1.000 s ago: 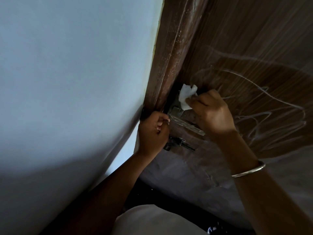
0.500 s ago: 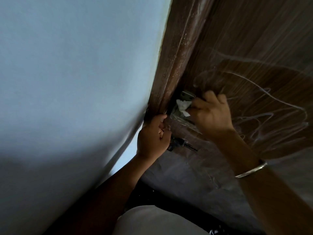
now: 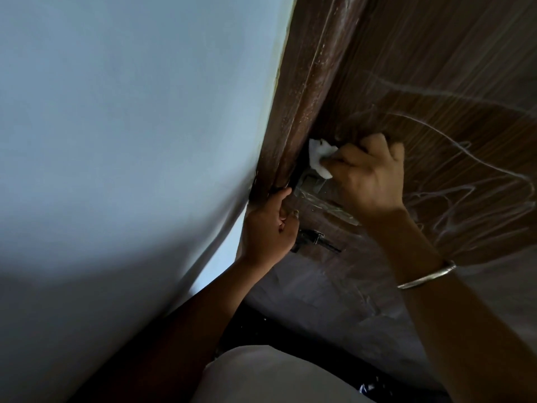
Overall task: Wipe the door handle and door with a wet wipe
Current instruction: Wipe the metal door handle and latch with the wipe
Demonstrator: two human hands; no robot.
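A dark brown wooden door (image 3: 436, 68) with pale scribble marks fills the upper right. Its metal handle plate (image 3: 313, 187) sits near the door's left edge, partly hidden by my right hand (image 3: 369, 178). That hand pinches a crumpled white wet wipe (image 3: 318, 159) and presses it against the top of the handle plate. My left hand (image 3: 270, 228) is lower, its fingers curled round the door's edge just below the plate. A small dark latch (image 3: 312, 238) shows beside the left hand.
A pale blue wall (image 3: 130, 141) takes up the whole left side, meeting the brown door frame (image 3: 302, 97). A narrow bright gap (image 3: 218, 271) opens between wall and door edge. A silver bangle (image 3: 427, 276) circles my right wrist. Light clothing (image 3: 261, 373) shows at the bottom.
My right hand with the wipe slid down onto the handle plate, then back up to its top. The left hand kept its hold at the door edge.
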